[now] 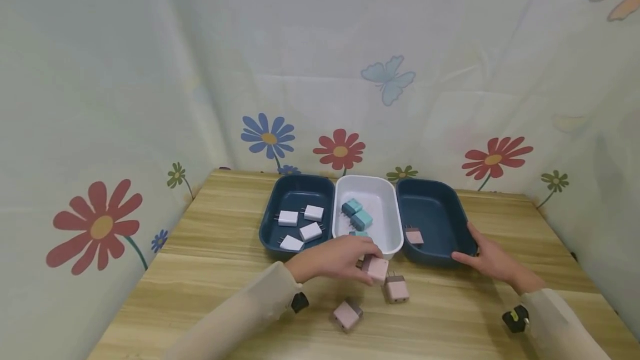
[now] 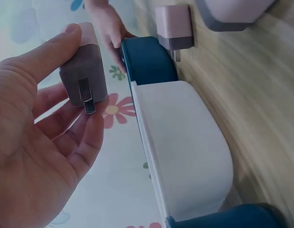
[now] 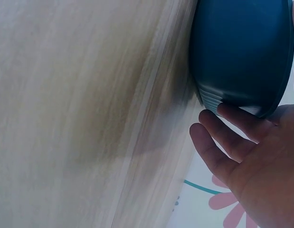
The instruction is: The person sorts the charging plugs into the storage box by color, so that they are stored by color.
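My left hand (image 1: 345,260) pinches a pink-and-grey charger plug (image 1: 376,269) between thumb and fingers, just in front of the white bin (image 1: 390,204). The left wrist view shows that plug's metal prongs turned toward the camera. Two similar pink plugs, one (image 1: 397,289) near the hand and another (image 1: 347,315) closer to me, lie on the table. My right hand (image 1: 492,260) rests against the near right corner of the right dark blue bin (image 1: 435,207), fingers fairly straight along its outside. One pink plug (image 1: 414,236) lies inside that bin.
The left dark blue bin (image 1: 297,185) holds several white plugs (image 1: 288,218). Teal plugs (image 1: 361,219) lie in the white bin, partly hidden by my left hand. All three bins stand side by side on the wooden table (image 1: 210,271), before a flowered cloth backdrop (image 1: 310,43).
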Demonstrator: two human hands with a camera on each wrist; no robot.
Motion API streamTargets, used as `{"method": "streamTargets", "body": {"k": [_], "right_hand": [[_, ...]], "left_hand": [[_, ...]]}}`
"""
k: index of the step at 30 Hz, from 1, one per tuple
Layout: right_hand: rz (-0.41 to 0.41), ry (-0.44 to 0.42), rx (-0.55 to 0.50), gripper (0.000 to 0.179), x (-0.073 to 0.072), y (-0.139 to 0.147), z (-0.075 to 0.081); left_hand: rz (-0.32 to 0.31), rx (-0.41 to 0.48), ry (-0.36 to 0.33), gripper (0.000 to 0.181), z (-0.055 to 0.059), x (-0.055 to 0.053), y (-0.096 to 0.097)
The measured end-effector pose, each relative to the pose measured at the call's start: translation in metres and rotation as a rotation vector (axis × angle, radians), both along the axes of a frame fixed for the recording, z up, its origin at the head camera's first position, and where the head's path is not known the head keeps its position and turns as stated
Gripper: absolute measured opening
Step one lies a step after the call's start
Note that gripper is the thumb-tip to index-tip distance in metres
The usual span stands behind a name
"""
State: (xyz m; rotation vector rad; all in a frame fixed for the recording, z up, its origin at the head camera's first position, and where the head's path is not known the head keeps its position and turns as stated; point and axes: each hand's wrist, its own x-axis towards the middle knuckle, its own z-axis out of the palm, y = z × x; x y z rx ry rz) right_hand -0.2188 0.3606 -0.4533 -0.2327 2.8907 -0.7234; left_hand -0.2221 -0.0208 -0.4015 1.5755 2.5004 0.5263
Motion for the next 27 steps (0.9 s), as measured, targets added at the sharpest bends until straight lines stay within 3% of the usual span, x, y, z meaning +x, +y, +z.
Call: {"method": "streamTargets", "body": {"k": [5,11,17,27], "right_hand": [[0.014,0.017,-0.013,0.104,0.000,0.001,-0.001],[0.013,0.003,-0.023,0.105,0.000,0.002,-0.003],[0.015,0.015,-0.029,0.104,0.000,0.004,-0.003],[0.034,0.032,-0.038,0.104,0.001,0.007,0.000]], "left_hand": [[0.029,0.020,0.043,0.048,0.005,-0.006,0.008],[0.089,0.036,0.027,0.049,0.008,-0.015,0.022],[0.117,0.011,0.071,0.051,0.013,-0.031,0.043],[0.175,-0.030,-0.001,0.051,0.019,-0.051,0.071]]}}
